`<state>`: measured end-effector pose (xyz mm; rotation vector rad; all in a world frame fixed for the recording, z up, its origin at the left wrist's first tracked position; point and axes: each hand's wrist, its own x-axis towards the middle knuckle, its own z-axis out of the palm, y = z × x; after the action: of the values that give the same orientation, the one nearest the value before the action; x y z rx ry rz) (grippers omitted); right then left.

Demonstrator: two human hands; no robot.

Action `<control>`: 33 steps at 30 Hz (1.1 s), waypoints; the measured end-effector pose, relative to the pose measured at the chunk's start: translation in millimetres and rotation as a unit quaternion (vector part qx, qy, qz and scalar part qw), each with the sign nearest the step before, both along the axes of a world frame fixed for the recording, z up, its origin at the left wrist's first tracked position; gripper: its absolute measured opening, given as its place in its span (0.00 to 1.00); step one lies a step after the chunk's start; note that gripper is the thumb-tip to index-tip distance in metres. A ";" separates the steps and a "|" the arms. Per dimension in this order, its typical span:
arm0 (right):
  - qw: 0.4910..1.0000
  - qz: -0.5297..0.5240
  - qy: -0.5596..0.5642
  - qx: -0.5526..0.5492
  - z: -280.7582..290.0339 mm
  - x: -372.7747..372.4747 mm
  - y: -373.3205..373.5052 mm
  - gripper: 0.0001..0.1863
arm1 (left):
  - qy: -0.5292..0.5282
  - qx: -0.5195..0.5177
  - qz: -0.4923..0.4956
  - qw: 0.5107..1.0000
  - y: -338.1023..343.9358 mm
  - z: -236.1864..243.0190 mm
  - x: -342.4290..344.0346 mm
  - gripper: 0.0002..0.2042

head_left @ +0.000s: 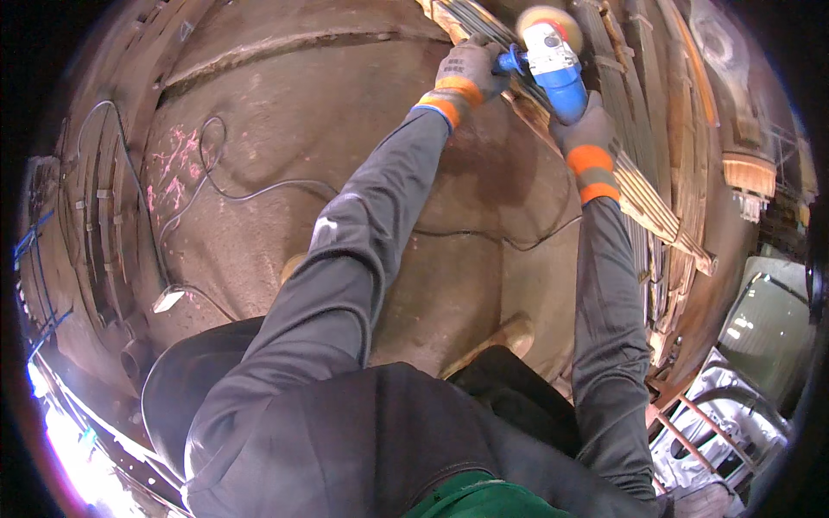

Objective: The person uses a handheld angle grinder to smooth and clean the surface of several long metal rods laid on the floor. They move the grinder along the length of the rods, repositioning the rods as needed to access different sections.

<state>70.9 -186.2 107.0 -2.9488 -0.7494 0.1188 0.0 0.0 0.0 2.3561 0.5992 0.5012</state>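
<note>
The left hand (471,69), in a grey glove with an orange cuff, is wrapped around the blue side handle (511,60) of a blue-and-white angle grinder (553,65). The right hand (589,129), gloved alike, is clamped on the rear of the tool's blue body. The grinder is at the upper right, its pale round disc (560,22) pointing away from the person; whether the disc touches metal cannot be told.

Beneath and beside the tool runs a slanting stack of long metal strips (643,194), bright along the edges, with more brownish bars next to it on the right. At the lower right, rust-coloured bars (695,432) form something like a crate or rack, with crumpled white sheeting (717,414) behind or inside it, which one is unclear. Above that sits a glossy grey-green object (768,324), possibly a container; its contents cannot be made out.

The floor (285,259) is brown and worn, with pink marks (177,164) at left and a dark cable (285,183) looping across. Further left lie banded long strips (104,233); strong light glares at the lower left.
</note>
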 end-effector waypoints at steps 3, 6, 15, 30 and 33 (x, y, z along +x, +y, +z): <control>1.000 0.009 -0.025 0.009 -0.7 1.0 16.8 0.30 | -0.010 -0.022 -0.006 1.000 17.5 -1.8 -0.5 0.19; 0.996 0.028 -0.057 0.057 -25.2 16.2 24.3 0.27 | 0.010 -0.027 -0.011 1.000 32.1 7.7 -0.7 0.19; 0.999 0.018 -0.033 -0.028 -0.3 0.3 73.6 0.34 | 0.035 -0.056 0.008 0.998 68.7 -6.5 -2.2 0.18; 0.995 0.044 -0.046 -0.077 6.1 -12.0 135.0 0.32 | 0.022 -0.095 -0.009 0.995 125.0 -13.9 -12.9 0.19; 0.995 0.036 -0.049 -0.075 4.9 -10.7 131.4 0.32 | 0.061 -0.098 -0.008 0.993 124.9 -24.4 -2.9 0.17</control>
<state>60.2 -54.9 111.9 -3.0900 -0.8984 0.0385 -2.9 124.9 -24.4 2.2132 0.6525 0.2794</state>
